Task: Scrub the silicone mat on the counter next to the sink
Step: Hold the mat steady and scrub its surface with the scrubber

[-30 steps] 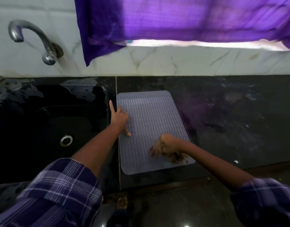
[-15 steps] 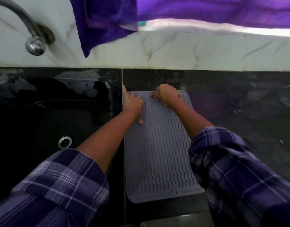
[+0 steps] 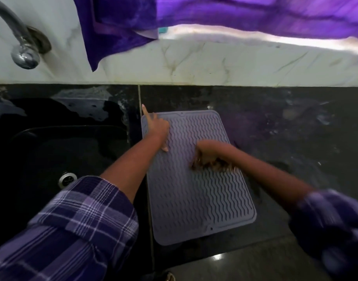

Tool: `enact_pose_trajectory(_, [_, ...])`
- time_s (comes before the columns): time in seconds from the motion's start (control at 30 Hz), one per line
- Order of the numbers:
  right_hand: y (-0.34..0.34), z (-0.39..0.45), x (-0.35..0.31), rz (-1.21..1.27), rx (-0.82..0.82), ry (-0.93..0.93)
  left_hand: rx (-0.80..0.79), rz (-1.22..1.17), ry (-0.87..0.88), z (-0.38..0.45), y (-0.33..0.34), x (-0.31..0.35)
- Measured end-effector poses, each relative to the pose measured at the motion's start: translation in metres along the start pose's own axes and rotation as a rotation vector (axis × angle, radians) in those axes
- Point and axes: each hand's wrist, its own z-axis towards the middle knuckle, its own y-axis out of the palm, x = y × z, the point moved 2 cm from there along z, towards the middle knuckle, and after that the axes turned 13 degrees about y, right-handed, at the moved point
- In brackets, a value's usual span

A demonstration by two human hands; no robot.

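Right hand [image 3: 209,153] moved from mat's top edge down to frame centre, blurred, grip closed on brown scrubber [image 3: 212,165]. Left hand [image 3: 156,128] flat, fingers spread, pinning silicone mat [image 3: 200,199] upper-left corner on surface [image 3: 285,138].

A home kitchen. A black sink [image 3: 52,142] with a metal tap [image 3: 22,49] at upper left adjoins a dark stone counter [image 3: 285,138]. Marble-look wall tiles [image 3: 214,65] and a purple curtain [image 3: 214,13] run along the top.
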Motion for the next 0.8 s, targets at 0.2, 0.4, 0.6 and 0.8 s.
enact_pose_trajectory(0.2, [-0.067,0.065,-0.029,0.219,0.425,0.052,0.008,0.019,-0.036,0.005,0.006,0.002])
enact_pose_trajectory(0.4, [0.001,0.037,-0.026,0.258,0.326,0.04,0.018,0.031,-0.042,0.006,0.01,0.003])
enact_pose_trajectory(0.6, [0.035,-0.017,-0.008,0.094,-0.082,-0.013,0.039,0.016,0.015,0.004,0.012,0.002])
enact_pose_trajectory(0.8, [-0.025,0.029,-0.015,0.406,0.356,0.07,0.095,0.049,0.009,-0.001,0.016,0.004])
